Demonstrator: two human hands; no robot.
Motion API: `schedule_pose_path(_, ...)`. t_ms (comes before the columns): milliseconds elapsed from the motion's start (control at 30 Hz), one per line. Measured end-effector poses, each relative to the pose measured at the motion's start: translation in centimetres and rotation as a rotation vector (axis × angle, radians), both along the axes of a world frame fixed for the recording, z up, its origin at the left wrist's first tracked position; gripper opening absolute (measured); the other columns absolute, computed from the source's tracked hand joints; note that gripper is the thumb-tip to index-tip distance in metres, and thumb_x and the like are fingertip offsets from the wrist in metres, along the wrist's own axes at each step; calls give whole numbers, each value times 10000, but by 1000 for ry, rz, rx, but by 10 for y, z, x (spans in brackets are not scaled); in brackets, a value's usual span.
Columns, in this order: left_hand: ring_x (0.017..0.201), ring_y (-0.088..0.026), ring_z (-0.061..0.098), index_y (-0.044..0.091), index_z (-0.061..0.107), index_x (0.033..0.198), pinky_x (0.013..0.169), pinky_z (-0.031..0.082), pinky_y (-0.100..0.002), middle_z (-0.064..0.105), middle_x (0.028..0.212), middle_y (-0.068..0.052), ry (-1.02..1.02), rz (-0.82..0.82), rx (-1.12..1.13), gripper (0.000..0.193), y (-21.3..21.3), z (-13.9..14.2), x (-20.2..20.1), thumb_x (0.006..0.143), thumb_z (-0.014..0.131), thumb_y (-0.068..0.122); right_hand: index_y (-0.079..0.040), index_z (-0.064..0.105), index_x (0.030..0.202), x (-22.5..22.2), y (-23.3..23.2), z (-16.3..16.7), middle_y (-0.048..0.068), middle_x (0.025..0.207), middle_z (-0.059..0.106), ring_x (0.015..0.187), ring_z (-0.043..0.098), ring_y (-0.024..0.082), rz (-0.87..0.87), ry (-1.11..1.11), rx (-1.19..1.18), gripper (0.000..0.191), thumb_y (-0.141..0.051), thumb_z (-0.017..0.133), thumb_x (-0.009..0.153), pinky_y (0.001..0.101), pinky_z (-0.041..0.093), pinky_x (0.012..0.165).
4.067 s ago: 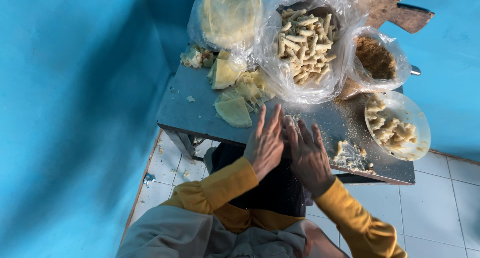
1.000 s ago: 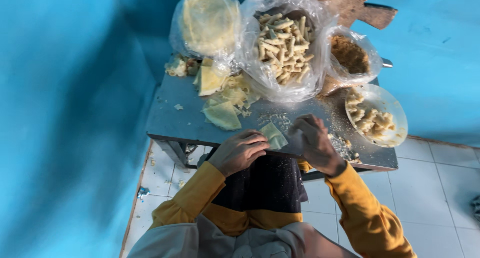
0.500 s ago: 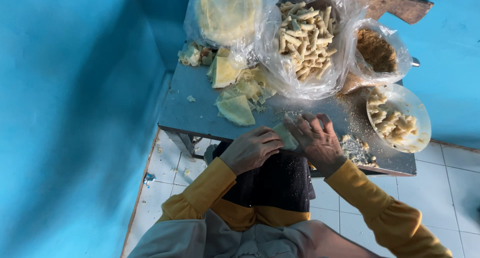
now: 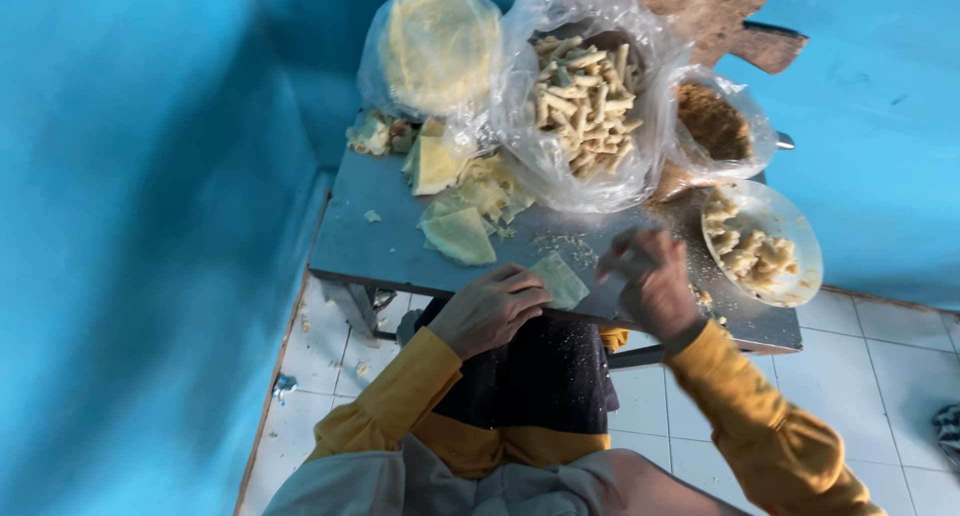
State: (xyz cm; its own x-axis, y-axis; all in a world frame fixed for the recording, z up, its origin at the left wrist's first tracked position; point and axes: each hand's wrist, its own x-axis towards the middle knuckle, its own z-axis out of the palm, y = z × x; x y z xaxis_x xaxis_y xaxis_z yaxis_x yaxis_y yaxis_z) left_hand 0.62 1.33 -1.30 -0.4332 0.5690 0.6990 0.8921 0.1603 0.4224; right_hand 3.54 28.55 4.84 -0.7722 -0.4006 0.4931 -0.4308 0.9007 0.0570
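Left hand [image 4: 487, 311] pins pale wrapper [image 4: 559, 279] (clear bags behind).

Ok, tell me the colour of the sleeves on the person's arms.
Mustard yellow sleeves, seen in the head view.

Three clear plastic bags stand along the table's [image 4: 380, 246] far edge: a left bag [image 4: 437, 46] of flat yellow sheets, a middle bag [image 4: 585, 91] of pale rolled sticks, a smaller right bag [image 4: 718, 126] of brown crumbs.
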Motion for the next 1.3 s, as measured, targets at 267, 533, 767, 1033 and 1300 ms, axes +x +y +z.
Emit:
schedule_pose_path(267, 1053, -268, 631, 89, 713, 1037, 913, 537, -379, 681, 1056, -31, -27, -4, -26, 170, 1, 2, -1, 882, 755, 146, -74, 692, 1224, -95, 84, 125, 151, 1143, 751, 1052, 731, 301, -229, -193, -324, 317, 83, 607, 963, 411, 589, 862)
schedule_pose_path(533, 1056, -255, 639, 92, 708, 1034, 905, 544, -366, 683, 1061, -22, -49, -26, -31, 179, 0, 5, 1, 873, 758, 153, -180, 562, 1461, -138, 47, 148, 233, 1124, 725, 963, 720, 396, -460, -508, 65, 700, -55, 718, 790, 476, 577, 828)
schedule_pose_path(767, 1085, -258, 638, 89, 698, 1054, 900, 550, -374, 686, 1079, -20, -72, -26, -31, 194, -1, 7, 3, 879, 757, 146, -155, 602, 1321, -137, 41, 134, 247, 1000, 739, 921, 711, 437, -476, -371, 98, 504, -68, 676, 830, 516, 567, 799)
schedule_pose_path(1033, 1085, -371, 578, 19, 607, 1036, 910, 511, -452, 599, 1131, -145, -188, 214, 107, 193, -2, 13, 7, 900, 715, 104, -36, 520, 1237, -121, 85, 125, 185, 998, 743, 838, 725, 210, -274, -243, -943, 379, 44, 728, 931, 340, 587, 723)
schedule_pose_path(1300, 1032, -404, 536, 8, 558, 970, 901, 461, -483, 547, 1094, -194, -266, 437, 127, 228, 8, 10, 18, 854, 738, 90, 19, 524, 1286, -34, -15, 6, 213, 1065, 757, 955, 750, 235, 362, -755, -1075, 425, -50, 742, 928, 324, 609, 843)
